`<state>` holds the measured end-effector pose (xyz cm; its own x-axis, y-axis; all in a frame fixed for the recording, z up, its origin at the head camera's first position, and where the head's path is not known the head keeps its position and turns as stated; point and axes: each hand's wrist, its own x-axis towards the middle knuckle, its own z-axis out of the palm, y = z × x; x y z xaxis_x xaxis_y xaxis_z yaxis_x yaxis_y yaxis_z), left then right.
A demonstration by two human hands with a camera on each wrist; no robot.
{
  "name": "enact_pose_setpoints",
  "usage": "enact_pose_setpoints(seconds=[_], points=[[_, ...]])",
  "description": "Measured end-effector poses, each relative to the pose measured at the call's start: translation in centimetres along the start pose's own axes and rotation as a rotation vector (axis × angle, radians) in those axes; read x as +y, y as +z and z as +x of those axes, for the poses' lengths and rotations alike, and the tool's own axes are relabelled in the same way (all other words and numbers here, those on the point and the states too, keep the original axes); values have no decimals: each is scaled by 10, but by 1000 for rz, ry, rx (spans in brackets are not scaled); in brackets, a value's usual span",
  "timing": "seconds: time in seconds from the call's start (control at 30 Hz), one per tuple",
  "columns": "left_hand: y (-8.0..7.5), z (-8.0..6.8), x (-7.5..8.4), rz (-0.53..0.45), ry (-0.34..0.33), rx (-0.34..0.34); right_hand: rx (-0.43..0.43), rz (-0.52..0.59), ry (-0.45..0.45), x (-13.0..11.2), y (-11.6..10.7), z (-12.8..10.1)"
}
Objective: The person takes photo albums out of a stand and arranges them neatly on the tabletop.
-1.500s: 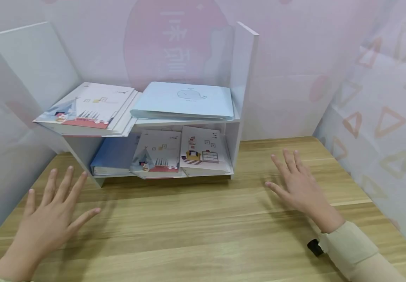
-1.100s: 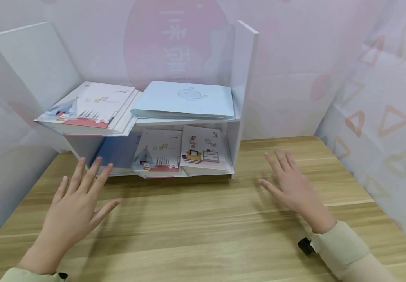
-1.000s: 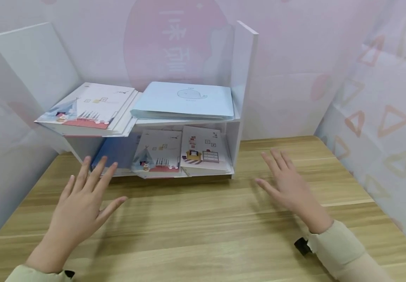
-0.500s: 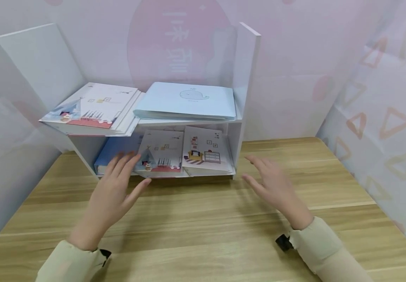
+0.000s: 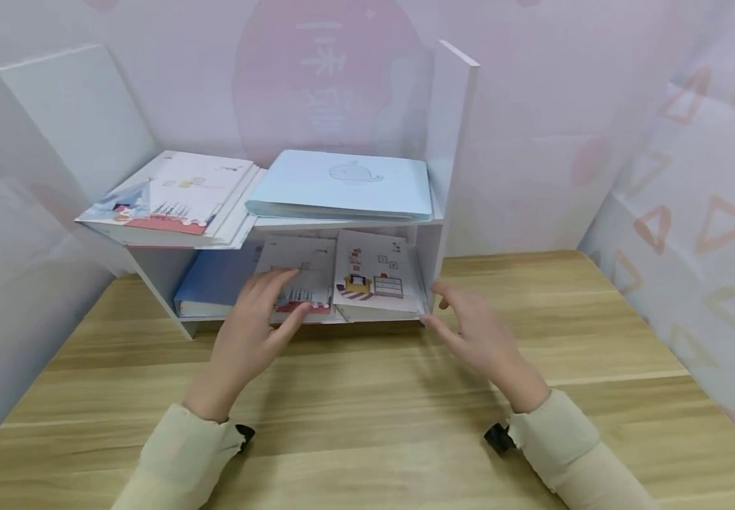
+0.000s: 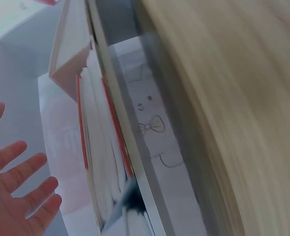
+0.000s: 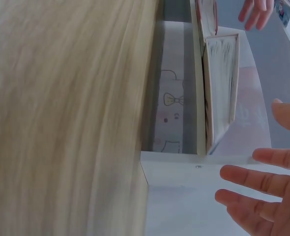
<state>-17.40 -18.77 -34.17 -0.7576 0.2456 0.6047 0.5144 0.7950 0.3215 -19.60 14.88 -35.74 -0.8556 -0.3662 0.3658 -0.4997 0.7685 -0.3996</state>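
My left hand (image 5: 249, 333), fingers spread and slightly bent, hovers before the lower shelf, hiding part of a tent-patterned book (image 5: 300, 262). It holds nothing; the left wrist view shows its palm and fingers apart from the books. My right hand (image 5: 478, 340) is by the lower front corner of the shelf's right side panel (image 5: 450, 134); contact cannot be told. Nothing is in it. The white desktop bookshelf (image 5: 434, 248) also bears a blue binder (image 5: 210, 280) and a book with a drawer picture (image 5: 376, 276) on its lower level.
On the upper level lie a stack of tent-patterned books (image 5: 182, 188), jutting over the front edge, and a light blue whale album (image 5: 348, 184). The shelf stands on a wooden table (image 5: 354, 411) against patterned wall sheets (image 5: 533, 127).
Both hands have moved inward, the left one rightward from the table's left side and the right one leftward to the side panel. Books and shelf stay in place.
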Motion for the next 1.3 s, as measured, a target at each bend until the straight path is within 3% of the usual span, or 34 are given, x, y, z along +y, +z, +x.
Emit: enact_pose_setpoints(seconds=[0.13,0.43,0.63,0.9,1.3], points=[[6,7,5,-40,-55,-5,-27,-7,17,-3,5,2],[21,33,15,-180,-244,-116,-41,-43,49,-6,11,16],[32,38,17,-235,-323,-140,-81,-49,95,-8,13,20],[44,41,23,-247,-312,-169,-84,-37,114,-10,17,25],[49,38,20,-245,-339,-172,-96,-58,159,-11,21,28]])
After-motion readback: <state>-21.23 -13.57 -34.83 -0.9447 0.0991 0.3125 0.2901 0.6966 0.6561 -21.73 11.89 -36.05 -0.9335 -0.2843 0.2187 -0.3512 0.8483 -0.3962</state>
